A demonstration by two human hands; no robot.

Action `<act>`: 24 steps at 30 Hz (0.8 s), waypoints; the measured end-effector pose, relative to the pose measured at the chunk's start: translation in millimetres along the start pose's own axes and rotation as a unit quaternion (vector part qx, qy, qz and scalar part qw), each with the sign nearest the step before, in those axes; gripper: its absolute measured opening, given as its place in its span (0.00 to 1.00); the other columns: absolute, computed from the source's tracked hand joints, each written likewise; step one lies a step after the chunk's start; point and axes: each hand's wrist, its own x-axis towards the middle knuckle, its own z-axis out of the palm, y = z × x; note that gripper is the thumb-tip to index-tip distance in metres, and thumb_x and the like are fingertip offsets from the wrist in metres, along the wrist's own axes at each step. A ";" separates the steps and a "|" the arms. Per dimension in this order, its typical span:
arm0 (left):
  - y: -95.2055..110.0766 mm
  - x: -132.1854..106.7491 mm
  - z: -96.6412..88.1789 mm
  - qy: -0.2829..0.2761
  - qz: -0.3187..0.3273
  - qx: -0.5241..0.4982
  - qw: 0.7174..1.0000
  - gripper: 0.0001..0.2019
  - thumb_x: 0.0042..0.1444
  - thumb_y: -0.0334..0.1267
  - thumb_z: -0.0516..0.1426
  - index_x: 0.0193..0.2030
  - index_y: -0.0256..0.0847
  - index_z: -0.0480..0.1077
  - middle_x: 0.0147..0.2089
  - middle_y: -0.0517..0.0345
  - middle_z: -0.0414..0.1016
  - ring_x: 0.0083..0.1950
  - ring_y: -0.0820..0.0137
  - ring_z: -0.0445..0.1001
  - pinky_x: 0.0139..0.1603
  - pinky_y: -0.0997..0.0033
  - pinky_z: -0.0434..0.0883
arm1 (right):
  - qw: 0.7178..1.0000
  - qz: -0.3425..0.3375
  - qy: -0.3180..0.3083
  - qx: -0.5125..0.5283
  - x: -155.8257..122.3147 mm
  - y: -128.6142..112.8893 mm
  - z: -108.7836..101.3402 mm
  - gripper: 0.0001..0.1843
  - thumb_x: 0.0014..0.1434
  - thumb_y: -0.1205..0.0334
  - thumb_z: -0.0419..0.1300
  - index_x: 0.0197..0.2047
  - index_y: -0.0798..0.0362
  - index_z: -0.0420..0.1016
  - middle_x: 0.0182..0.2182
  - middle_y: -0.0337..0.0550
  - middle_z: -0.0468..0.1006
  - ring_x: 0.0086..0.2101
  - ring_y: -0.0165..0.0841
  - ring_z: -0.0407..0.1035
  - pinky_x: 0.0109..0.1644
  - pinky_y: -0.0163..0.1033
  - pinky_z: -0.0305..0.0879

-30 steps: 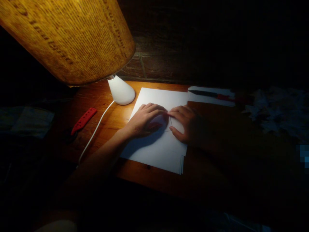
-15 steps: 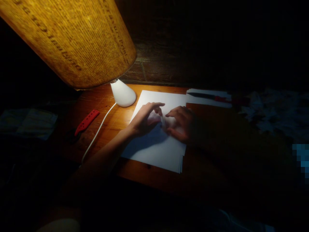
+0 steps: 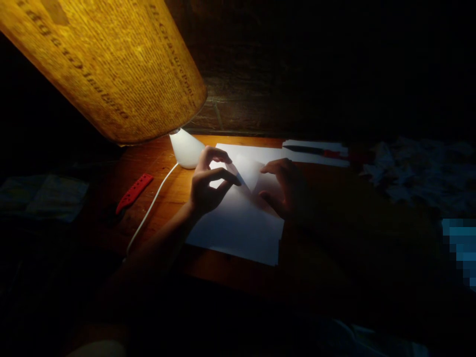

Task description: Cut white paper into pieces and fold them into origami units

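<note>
A stack of white paper (image 3: pixel 238 243) lies on the wooden table under the lamplight. My left hand (image 3: pixel 210 183) is over its upper left part, thumb and a fingertip pinched on a thin folded piece of white paper (image 3: pixel 249 173). Its exact outline blends with the sheets beneath. On the other side of that piece, my right hand (image 3: pixel 284 186) is dim and partly lost in shadow. Its thumb and fingers are curved and apart, with a gap between them.
A lamp with a printed yellow shade (image 3: pixel 122 74), white base (image 3: pixel 186 150) and white cord (image 3: pixel 154 201) stands at left. Near it lies a red-handled tool (image 3: pixel 134 192). A dark-bladed knife (image 3: pixel 308 149) rests on more paper behind. Crumpled or folded white pieces (image 3: pixel 416 171) are piled at right.
My left hand has shifted left and its stretched fingers have curled into a pinch. The right hand stays at the right, its thumb and fingers apart. The view has tilted slightly.
</note>
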 end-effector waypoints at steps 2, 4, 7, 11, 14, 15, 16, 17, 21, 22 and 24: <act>-0.4 0.1 0.1 0.020 -0.006 0.010 1.000 0.12 0.62 0.31 0.66 0.26 0.43 0.76 0.45 0.56 0.69 0.51 0.65 0.72 0.53 0.58 0.74 | 0.999 0.010 0.040 0.011 -0.9 -0.9 -0.4 0.25 0.72 0.38 0.53 0.61 0.47 0.67 0.52 0.52 0.73 0.52 0.48 0.69 0.54 0.57 0.69; -1.2 -0.5 1.0 0.017 -0.025 0.001 1.000 0.13 0.62 0.31 0.66 0.25 0.43 0.75 0.42 0.56 0.68 0.48 0.66 0.72 0.50 0.59 0.75 | 0.996 0.020 0.086 0.025 -2.3 -0.6 -0.5 0.25 0.71 0.40 0.55 0.63 0.45 0.67 0.54 0.52 0.71 0.54 0.49 0.68 0.56 0.58 0.69; -2.8 -1.9 4.4 0.005 -0.054 -0.054 0.997 0.12 0.64 0.32 0.63 0.28 0.42 0.73 0.39 0.57 0.69 0.42 0.68 0.73 0.43 0.63 0.75 | 0.985 0.072 0.139 0.075 -4.8 4.3 1.7 0.26 0.71 0.38 0.54 0.64 0.44 0.66 0.56 0.51 0.69 0.53 0.48 0.69 0.57 0.58 0.69; -4.3 -5.4 8.9 -0.016 -0.080 -0.098 0.992 0.10 0.67 0.33 0.60 0.32 0.42 0.71 0.38 0.57 0.73 0.40 0.69 0.74 0.41 0.65 0.74 | 0.947 0.211 0.156 0.188 -5.7 14.1 6.3 0.30 0.72 0.31 0.44 0.59 0.44 0.67 0.52 0.50 0.73 0.45 0.43 0.72 0.49 0.52 0.72; -3.8 -9.3 9.7 -0.072 -0.107 -0.097 0.987 0.11 0.69 0.35 0.58 0.33 0.42 0.69 0.37 0.57 0.76 0.37 0.70 0.74 0.41 0.65 0.73 | 0.939 0.221 0.099 0.246 -4.2 16.3 6.1 0.33 0.69 0.26 0.46 0.56 0.45 0.69 0.47 0.48 0.77 0.44 0.43 0.74 0.49 0.51 0.72; -3.3 -10.4 9.7 -0.084 -0.109 -0.099 0.985 0.11 0.69 0.36 0.58 0.33 0.42 0.69 0.36 0.57 0.76 0.36 0.70 0.75 0.40 0.65 0.73 | 0.939 0.211 0.070 0.261 -3.5 15.9 5.4 0.33 0.68 0.26 0.49 0.55 0.45 0.70 0.46 0.47 0.78 0.44 0.42 0.74 0.50 0.51 0.72; -2.7 -11.4 9.7 -0.090 -0.109 -0.103 0.985 0.11 0.70 0.36 0.58 0.33 0.42 0.69 0.36 0.57 0.77 0.36 0.70 0.75 0.40 0.66 0.73 | 0.939 0.205 0.042 0.272 -2.8 15.4 4.6 0.31 0.68 0.28 0.52 0.55 0.45 0.71 0.45 0.46 0.79 0.44 0.42 0.74 0.51 0.51 0.71; -2.0 -12.0 9.8 -0.091 -0.106 -0.106 0.985 0.11 0.70 0.37 0.58 0.33 0.42 0.69 0.35 0.57 0.77 0.36 0.71 0.75 0.40 0.66 0.73 | 0.940 0.203 0.020 0.274 -2.0 14.9 3.9 0.28 0.68 0.31 0.55 0.54 0.46 0.72 0.45 0.46 0.80 0.44 0.41 0.75 0.52 0.51 0.71; 1.6 -11.2 11.0 -0.073 -0.103 -0.132 0.983 0.11 0.71 0.37 0.57 0.34 0.42 0.68 0.35 0.58 0.76 0.35 0.71 0.74 0.37 0.68 0.70 | 0.944 0.227 0.009 0.239 0.3 13.6 3.0 0.20 0.64 0.46 0.63 0.54 0.47 0.73 0.46 0.46 0.81 0.42 0.40 0.74 0.50 0.50 0.70; 2.3 -10.5 11.4 -0.066 -0.110 -0.142 0.982 0.11 0.71 0.38 0.57 0.34 0.42 0.67 0.35 0.58 0.76 0.34 0.71 0.73 0.36 0.68 0.70 | 0.946 0.228 0.009 0.230 0.6 13.3 3.1 0.21 0.62 0.48 0.65 0.55 0.47 0.72 0.48 0.47 0.81 0.43 0.40 0.74 0.49 0.50 0.70; 2.8 -9.2 11.8 -0.057 -0.132 -0.156 0.977 0.11 0.71 0.38 0.56 0.34 0.43 0.67 0.35 0.57 0.75 0.34 0.70 0.72 0.35 0.68 0.70 | 0.951 0.222 -0.007 0.216 0.9 12.2 3.5 0.25 0.58 0.52 0.68 0.57 0.48 0.72 0.50 0.47 0.80 0.44 0.41 0.74 0.49 0.49 0.71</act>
